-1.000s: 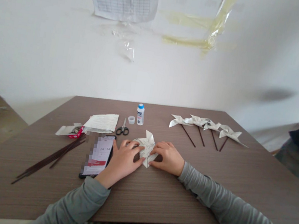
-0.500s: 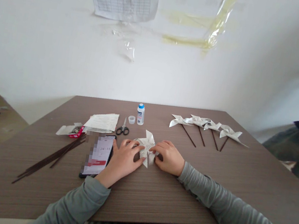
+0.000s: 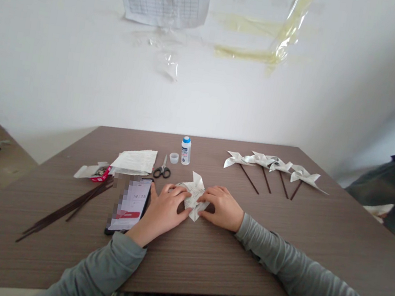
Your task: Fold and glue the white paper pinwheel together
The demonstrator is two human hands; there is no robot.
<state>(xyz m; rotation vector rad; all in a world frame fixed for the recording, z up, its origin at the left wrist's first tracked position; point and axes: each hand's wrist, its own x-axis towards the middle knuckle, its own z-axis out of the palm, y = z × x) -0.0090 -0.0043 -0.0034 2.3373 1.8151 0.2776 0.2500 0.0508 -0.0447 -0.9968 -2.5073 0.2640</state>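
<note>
A white paper pinwheel [image 3: 195,195] without a stick lies on the table between my hands, one pointed blade standing up at the far side. My left hand [image 3: 165,208] grips its left side, fingers on top and thumb near the front point. On the other side, my right hand [image 3: 223,209] pinches the right blade between thumb and fingers. Under the fingers, parts of the paper are hidden. Just left of my left hand lies a phone [image 3: 130,207] with a lit screen.
Black-handled scissors [image 3: 162,168], a small clear cup [image 3: 174,158] and a blue-capped white bottle [image 3: 185,150] stand beyond my hands. Further left are a paper stack [image 3: 134,162], a red box [image 3: 101,173] and dark sticks [image 3: 60,211]. Several finished pinwheels [image 3: 303,175] lie right. A person [image 3: 394,184] stands beyond the table.
The right blade now lies flatter under my right fingers. My left hand has hardly moved. The person at the right has shifted slightly.
</note>
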